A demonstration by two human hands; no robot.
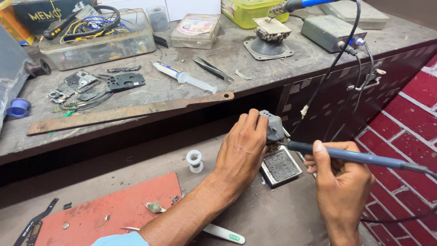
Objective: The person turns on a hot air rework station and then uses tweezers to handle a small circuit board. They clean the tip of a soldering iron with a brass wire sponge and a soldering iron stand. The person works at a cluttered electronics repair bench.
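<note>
Centre frame: left hand (241,148) clamped on small grey block (274,126) above sponge tray (281,166). Right of centre: right hand (339,175) clasps soldering iron (355,157), tip at block. Soldering step likely; next needs a steady tip.

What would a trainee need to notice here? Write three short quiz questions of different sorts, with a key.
1. True or false: the right hand holds a blue-handled soldering iron.
2. What does the left hand grip? A) the syringe B) a small grey block C) the solder spool
3. Fill in: the tweezers lie on the upper ____, right of the syringe.

Key: 1 true; 2 B; 3 shelf. The iron's tip points at the grey block, above a square metal tray with a dark pad.
</note>
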